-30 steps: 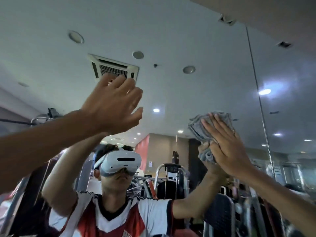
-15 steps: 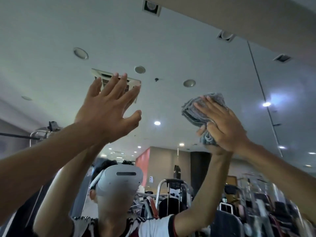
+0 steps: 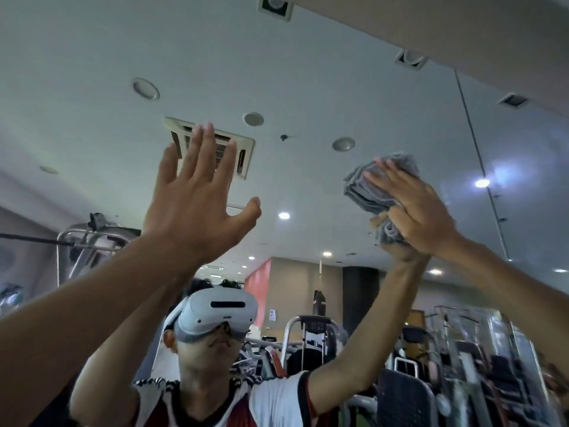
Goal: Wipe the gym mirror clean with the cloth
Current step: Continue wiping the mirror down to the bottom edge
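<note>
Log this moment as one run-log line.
step: wiping | right hand: presses grey cloth flat on mirror | left hand: open, fingers spread, raised

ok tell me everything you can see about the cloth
The cloth is grey, soft-looking fabric folded into a thick wad, with layered edges showing on its left side and a bunch hanging below. It sits high on the mirror, pressed against the glass by the straight fingers and palm of the right hand, which covers its right part.
</note>
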Tool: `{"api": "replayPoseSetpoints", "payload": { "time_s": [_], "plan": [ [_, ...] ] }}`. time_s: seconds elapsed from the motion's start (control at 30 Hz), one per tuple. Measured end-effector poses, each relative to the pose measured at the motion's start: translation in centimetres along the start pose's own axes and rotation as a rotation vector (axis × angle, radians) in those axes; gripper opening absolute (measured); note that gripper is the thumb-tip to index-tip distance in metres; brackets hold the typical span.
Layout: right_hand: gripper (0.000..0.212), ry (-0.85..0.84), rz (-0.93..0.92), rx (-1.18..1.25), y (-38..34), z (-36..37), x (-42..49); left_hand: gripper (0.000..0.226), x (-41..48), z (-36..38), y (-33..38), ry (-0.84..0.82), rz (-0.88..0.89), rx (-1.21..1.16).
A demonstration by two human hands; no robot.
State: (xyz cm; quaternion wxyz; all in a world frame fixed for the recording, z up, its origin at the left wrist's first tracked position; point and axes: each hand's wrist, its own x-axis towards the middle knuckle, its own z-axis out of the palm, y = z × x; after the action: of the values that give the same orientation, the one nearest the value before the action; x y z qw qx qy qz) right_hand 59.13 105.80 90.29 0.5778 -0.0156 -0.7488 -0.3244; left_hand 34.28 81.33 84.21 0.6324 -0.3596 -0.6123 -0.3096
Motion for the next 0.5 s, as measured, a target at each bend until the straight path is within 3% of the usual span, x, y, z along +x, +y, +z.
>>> {"api": "replayPoseSetpoints", "payload": {
  "time_s": [0.13, 0.2, 0.27, 0.37, 0.43, 0.5],
  "plan": [
    [0.066, 0.232, 0.542, -0.047, -0.8, 0.1, 6.7, 0.092, 0.1, -0.4, -0.9, -0.017, 0.048, 0.025],
    [0.064, 0.263, 0.657, -0.099, -4.0, 1.0, 10.9, 0.089, 0.2, -1.1, -2.4, -0.008, 0.134, 0.044],
    [0.067, 0.222, 0.513, -0.089, -8.0, 2.3, 12.9, 0.085, -0.3, -1.4, -4.1, -0.012, 0.218, 0.079],
    [0.065, 0.087, 0.112, -0.076, -13.3, 4.2, 10.7, 0.080, -2.0, -1.2, -5.9, -0.009, 0.235, 0.060],
    [0.062, -0.050, -0.172, -0.064, -13.2, 3.9, 7.5, 0.078, -2.6, -0.9, -6.1, 0.007, 0.208, 0.042],
    [0.063, -0.118, -0.324, -0.119, -9.7, 2.4, 5.3, 0.078, -2.7, -0.7, -6.1, 0.022, 0.206, 0.044]
  ]
}}
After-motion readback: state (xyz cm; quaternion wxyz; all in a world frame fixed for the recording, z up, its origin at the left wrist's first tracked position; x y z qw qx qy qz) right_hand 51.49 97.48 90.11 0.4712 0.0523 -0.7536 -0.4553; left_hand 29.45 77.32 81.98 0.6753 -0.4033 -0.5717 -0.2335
